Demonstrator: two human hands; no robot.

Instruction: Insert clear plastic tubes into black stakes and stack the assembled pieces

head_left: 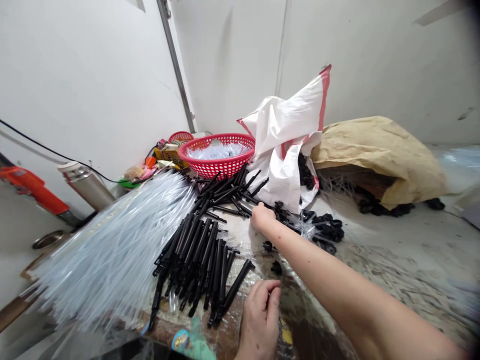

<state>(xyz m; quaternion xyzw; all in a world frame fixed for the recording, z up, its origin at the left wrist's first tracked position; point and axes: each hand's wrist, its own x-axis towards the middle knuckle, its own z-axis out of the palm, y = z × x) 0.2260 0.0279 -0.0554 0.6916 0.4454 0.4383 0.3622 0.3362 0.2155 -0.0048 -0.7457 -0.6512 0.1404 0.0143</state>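
My right hand [262,218] reaches forward to the far pile of black plastic rods [221,192]. Its fingers are closed at the end of one rod; the fingertips are mostly hidden. Close to the table's front edge is my left hand [261,315], its fingers curled and the thumb beside them. Whatever it holds, if anything, is hidden. Left of it lies a heap of more black rods [197,262], roughly side by side. Small black plastic parts [276,267] are scattered under and beside my right forearm, with a larger cluster [328,230] to its right.
Long clear plastic strips [120,245] are heaped at the left. Behind stand a red perforated basket [217,162] holding clear plastic pieces and a white sack [283,130]. Brown paper [375,150] covers strips and black parts. A steel flask [86,185] and an orange tool [35,190] are far left.
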